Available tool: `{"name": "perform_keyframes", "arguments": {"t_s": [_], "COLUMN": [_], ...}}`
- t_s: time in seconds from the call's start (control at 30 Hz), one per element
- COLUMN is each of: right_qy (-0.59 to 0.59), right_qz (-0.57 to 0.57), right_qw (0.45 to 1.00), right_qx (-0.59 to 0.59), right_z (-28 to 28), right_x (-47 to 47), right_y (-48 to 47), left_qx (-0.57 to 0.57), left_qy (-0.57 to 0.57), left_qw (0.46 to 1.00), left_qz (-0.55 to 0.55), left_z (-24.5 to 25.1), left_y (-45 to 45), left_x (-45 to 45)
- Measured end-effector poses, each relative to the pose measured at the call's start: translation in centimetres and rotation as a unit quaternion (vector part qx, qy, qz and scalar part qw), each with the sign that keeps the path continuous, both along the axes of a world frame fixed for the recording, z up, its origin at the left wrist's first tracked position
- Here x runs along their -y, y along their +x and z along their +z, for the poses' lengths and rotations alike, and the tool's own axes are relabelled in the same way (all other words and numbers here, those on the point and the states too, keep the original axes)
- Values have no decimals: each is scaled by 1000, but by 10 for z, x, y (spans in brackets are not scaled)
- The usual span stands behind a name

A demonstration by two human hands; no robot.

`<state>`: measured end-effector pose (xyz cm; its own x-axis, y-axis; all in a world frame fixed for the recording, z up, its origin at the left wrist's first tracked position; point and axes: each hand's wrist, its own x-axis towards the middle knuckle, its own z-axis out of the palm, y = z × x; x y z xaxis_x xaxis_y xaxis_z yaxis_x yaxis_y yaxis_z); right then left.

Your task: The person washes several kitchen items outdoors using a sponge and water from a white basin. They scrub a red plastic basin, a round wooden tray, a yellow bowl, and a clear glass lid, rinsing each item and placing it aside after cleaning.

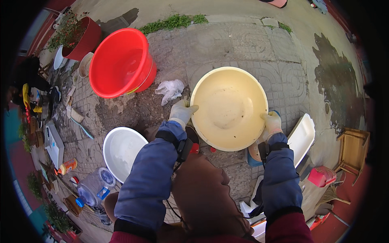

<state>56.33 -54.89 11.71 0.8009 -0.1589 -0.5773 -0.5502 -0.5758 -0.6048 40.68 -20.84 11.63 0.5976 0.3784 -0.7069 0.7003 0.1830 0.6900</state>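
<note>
A pale yellow plastic basin [228, 106] is held up in front of me, its inside facing me, with dark specks on its wall. My left hand [182, 111], in a whitish glove, grips its left rim with the thumb inside. On the opposite rim, my gloved right hand [271, 121] has its thumb inside too; its other fingers are mostly hidden behind the basin. A crumpled clear plastic bag [171, 90] lies on the ground just beyond my left hand. Below my left forearm sits a white basin [123, 148] with what looks like water in it.
A large red bucket [121, 63] holding water stands far left. Along the left are a brush [77, 117], an orange bottle [67, 166] and a large plastic water jug [91, 186]. At right lie a white foam tray [302, 138] and a wooden stool [354, 152]. A person crouches at far left.
</note>
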Motion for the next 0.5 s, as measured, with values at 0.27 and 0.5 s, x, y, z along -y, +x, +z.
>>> {"name": "perform_keyframes", "arguments": {"t_s": [0.27,0.5], "right_qy": [-17,-32], "right_qz": [76,72], "right_qw": [997,997], "right_qx": [18,-21], "right_z": [-7,-13], "right_x": [11,23], "right_y": [4,17], "left_qx": [183,158], "left_qy": [-283,-359], "left_qw": [932,907], "left_qz": [136,155], "left_z": [7,4], "left_y": [-61,-85], "left_x": [16,23]}}
